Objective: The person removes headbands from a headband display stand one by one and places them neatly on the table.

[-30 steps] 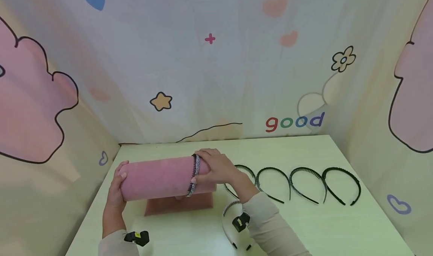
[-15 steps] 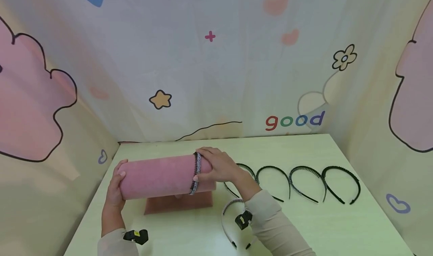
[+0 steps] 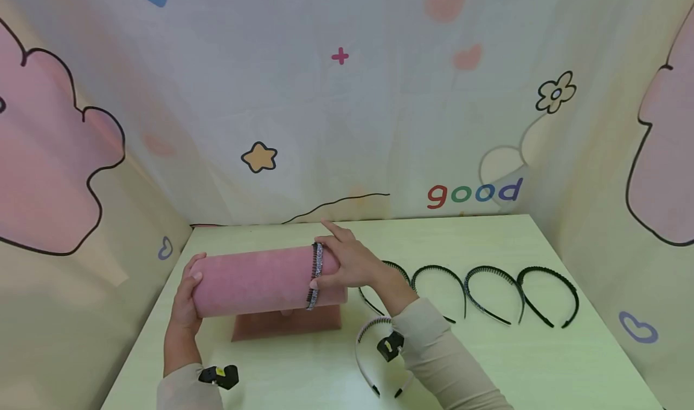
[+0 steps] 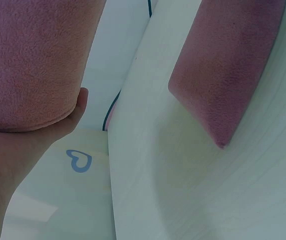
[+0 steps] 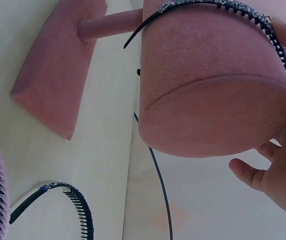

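Note:
A pink plush headband display stand holds its padded roll (image 3: 249,283) crosswise above a pink base (image 3: 287,324). My left hand (image 3: 187,295) grips the roll's left end; in the left wrist view its fingers (image 4: 80,107) curl along the end's edge. Near the right end, a glittery silver-and-black toothed headband (image 3: 316,274) sits around the roll. The thumb and fingers of my right hand (image 3: 352,262) hold this headband at front and top, with one finger raised off. Seen from the right wrist, the headband's dark tip (image 5: 132,40) hangs free of the roll beside the stand's post (image 5: 115,25).
Right of the stand, several dark headbands lie in a row, among them a black one (image 3: 547,271) at the far right. A pale headband (image 3: 358,353) lies nearer, partly under my right forearm. Patterned fabric (image 3: 347,115) walls the table (image 3: 542,374).
The headband's lower part has shifted slightly right, so it sits straighter around the roll. One finger of my right hand has lifted. My left hand keeps its place.

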Demonstrator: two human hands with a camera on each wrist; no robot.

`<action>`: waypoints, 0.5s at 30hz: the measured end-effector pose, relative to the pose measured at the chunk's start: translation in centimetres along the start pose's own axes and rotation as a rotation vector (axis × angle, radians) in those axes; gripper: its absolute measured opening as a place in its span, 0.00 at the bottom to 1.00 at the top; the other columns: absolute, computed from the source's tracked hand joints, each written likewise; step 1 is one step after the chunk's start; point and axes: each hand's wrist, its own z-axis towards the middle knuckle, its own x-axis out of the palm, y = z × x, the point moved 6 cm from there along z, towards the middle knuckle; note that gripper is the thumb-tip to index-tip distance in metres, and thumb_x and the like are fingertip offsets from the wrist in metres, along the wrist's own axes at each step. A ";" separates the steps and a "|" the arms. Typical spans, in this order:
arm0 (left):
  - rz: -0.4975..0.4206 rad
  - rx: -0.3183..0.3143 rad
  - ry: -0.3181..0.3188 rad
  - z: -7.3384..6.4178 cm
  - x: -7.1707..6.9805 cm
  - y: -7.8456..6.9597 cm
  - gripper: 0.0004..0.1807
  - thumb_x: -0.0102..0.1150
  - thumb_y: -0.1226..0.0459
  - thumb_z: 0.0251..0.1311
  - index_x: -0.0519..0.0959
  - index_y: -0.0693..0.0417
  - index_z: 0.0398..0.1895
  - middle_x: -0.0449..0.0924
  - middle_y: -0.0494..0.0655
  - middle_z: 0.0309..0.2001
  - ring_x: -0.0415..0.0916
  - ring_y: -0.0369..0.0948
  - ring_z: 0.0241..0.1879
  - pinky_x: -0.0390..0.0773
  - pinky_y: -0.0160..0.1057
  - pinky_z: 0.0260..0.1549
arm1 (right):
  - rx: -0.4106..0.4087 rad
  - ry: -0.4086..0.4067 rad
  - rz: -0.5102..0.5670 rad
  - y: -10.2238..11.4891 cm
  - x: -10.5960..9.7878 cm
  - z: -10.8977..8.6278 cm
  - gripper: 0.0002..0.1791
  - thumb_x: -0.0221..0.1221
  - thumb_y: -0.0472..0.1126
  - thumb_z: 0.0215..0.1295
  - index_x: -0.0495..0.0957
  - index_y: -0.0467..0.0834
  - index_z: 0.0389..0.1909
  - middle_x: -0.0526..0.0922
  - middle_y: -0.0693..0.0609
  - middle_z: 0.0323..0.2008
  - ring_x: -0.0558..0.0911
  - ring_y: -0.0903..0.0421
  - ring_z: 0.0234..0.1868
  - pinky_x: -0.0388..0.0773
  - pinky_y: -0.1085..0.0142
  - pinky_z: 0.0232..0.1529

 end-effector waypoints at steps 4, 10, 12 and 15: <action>0.000 0.001 0.004 0.1 0.0 0.0 0.24 0.30 0.54 0.60 0.51 0.37 0.62 0.50 0.42 0.55 0.56 0.44 0.48 0.61 0.42 0.39 | 0.013 0.014 -0.033 0.2 0.2 0.0 0.48 0.54 0.70 0.39 0.57 0.47 0.61 0.49 0.60 0.63 0.52 0.59 0.60 0.57 0.58 0.52; -0.005 0.013 0.005 0.2 0.0 -0.1 0.24 0.30 0.54 0.60 0.52 0.36 0.61 0.51 0.42 0.55 0.56 0.45 0.48 0.61 0.43 0.39 | 0.014 0.018 -0.164 0.4 0.3 0.4 0.57 0.51 0.76 0.32 0.52 0.48 0.63 0.53 0.58 0.62 0.54 0.61 0.60 0.57 0.55 0.48; -0.004 0.022 0.010 0.2 0.0 -0.1 0.24 0.29 0.54 0.60 0.53 0.36 0.61 0.51 0.42 0.55 0.55 0.45 0.48 0.61 0.43 0.39 | 0.005 0.019 -0.193 0.4 0.4 0.5 0.59 0.52 0.77 0.29 0.50 0.48 0.64 0.51 0.58 0.63 0.53 0.61 0.60 0.58 0.56 0.47; 0.005 0.024 0.016 0.2 0.1 0.0 0.23 0.29 0.54 0.60 0.53 0.35 0.61 0.50 0.42 0.55 0.55 0.45 0.48 0.61 0.43 0.39 | -0.005 0.021 -0.194 0.3 0.5 0.5 0.59 0.54 0.76 0.28 0.52 0.49 0.63 0.53 0.58 0.62 0.55 0.61 0.59 0.59 0.56 0.46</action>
